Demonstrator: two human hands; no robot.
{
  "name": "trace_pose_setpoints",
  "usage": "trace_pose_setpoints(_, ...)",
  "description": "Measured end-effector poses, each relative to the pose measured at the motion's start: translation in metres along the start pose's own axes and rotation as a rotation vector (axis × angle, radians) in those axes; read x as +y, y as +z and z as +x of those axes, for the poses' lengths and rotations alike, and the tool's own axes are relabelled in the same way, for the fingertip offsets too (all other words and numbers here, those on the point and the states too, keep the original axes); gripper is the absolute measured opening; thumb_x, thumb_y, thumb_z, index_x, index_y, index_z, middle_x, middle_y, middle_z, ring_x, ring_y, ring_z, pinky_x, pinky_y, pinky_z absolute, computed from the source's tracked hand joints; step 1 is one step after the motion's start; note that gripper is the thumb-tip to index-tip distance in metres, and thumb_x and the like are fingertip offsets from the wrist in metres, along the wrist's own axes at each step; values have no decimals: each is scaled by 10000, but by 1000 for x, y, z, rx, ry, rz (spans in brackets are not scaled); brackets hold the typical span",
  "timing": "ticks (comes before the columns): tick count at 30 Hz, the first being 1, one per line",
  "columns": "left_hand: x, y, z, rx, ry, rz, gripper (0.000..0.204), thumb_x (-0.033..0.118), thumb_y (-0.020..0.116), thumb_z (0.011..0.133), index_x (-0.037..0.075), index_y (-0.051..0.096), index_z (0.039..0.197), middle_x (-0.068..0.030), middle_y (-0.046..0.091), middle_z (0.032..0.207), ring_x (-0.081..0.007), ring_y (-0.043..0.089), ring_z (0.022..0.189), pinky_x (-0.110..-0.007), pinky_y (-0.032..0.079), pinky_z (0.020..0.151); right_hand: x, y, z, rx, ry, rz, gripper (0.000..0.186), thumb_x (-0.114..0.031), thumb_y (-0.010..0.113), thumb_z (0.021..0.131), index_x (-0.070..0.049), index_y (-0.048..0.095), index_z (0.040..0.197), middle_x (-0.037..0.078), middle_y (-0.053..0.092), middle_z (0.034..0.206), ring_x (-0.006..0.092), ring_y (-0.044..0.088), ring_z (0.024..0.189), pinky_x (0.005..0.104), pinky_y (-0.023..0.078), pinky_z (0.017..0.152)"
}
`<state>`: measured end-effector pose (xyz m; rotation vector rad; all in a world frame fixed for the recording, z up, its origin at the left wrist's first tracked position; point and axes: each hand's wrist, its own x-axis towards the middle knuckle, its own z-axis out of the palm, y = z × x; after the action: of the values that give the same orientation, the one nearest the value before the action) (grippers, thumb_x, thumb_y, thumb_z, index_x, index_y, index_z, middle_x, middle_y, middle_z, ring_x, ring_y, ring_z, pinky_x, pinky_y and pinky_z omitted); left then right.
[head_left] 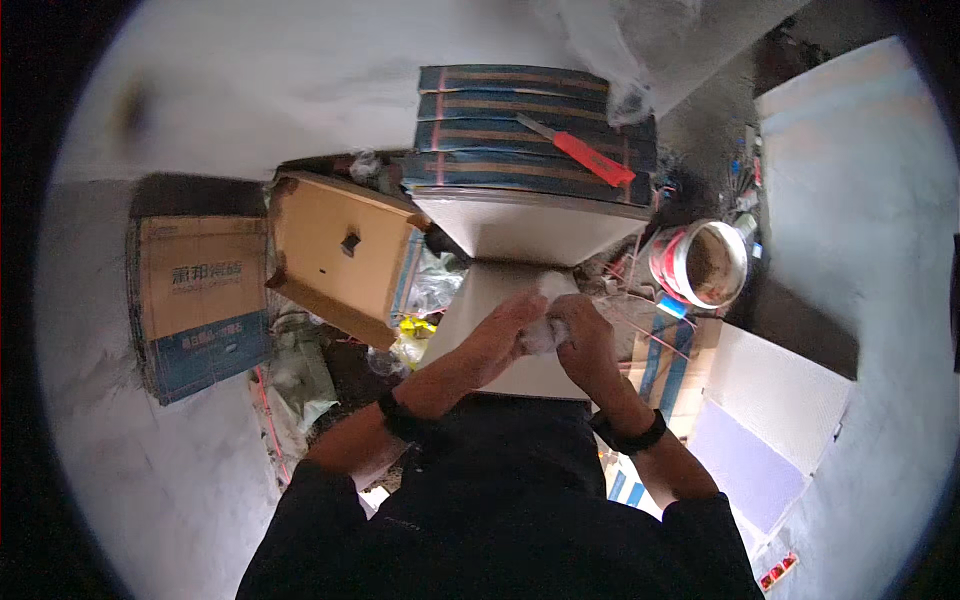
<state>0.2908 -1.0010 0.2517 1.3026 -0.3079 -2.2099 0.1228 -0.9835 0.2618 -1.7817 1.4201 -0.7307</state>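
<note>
In the middle, we are squeezing a scrunched whitish see-through plastic bundle [541, 337] between our left hand [506, 326] and right hand [586, 343], probably needing both close.

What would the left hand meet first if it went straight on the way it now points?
Probably the right hand, close ahead beside the whitish wad; depth is unclear, so it might pass over toward the pale panel.

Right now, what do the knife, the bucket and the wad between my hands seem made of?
Knife: handle probably smooth plastic, evenly red; blade likely metal, slim and grey. Bucket: plastic or painted metal, judging by its glossy-looking red-and-pale outside. Wad: perhaps plastic film, since it looks whitish, crumpled and partly see-through; blur leaves that open.
</note>
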Motion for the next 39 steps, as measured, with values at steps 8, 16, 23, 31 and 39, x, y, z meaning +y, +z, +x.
trace_pose_setpoints(8, -8, -20, 3, -18, 215, 70, 384, 108, 512, 904, 16, 427, 1267, -112, 529, 1183, -216, 531, 1066, -332, 472, 892, -9, 1, 0, -75, 116, 201, 318, -123, 651, 762, -49, 589, 1065, 164, 584, 1074, 343, 570, 1000, 401, 479, 834)
trace_pose_setpoints(16, 6, -78, 6, 101, 322, 184, 447, 203, 521, 905, 112, 378, 1319, -70, 491, 1217, -198, 535, 1009, -342, 479, 843, 18, -26, 15, 220, 251, 100, 196, -84, 650, 756, -6, 569, 917, 164, 623, 949, 328, 611, 913, 401, 481, 794)
trace_pose_setpoints(23, 5, -45, 6, -66, 347, 387, 476, 163, 581, 864, 72, 419, 1302, -71, 538, 1170, -173, 565, 941, -260, 497, 779, 12, -16, 14, -116, -173, -94, 319, -8, 664, 681, -14, 595, 992, 116, 598, 1074, 226, 550, 1054, 348, 439, 896)
trace_pose_setpoints(31, 101, -243, 21, 800, 696, 1313, 1120, 318, 818, 601, 102, 120, 1450, -254, 365, 1354, -364, 411, 1229, -399, 354, 1007, 81, -44, -17, -7, 355, 622, 574, -157, 624, 787, -36, 405, 1304, 122, 456, 1301, 262, 516, 1112, 373, 474, 853)
trace_pose_setpoints(39, 153, -307, -40, 1040, 825, 1424, 767, 356, 696, 760, 83, 331, 1377, -204, 412, 1345, -358, 409, 1230, -411, 347, 1012, 220, -23, -136, -151, 499, -71, 471, -143, 599, 809, 0, 462, 1236, 119, 604, 1022, 240, 603, 901, 342, 491, 796)
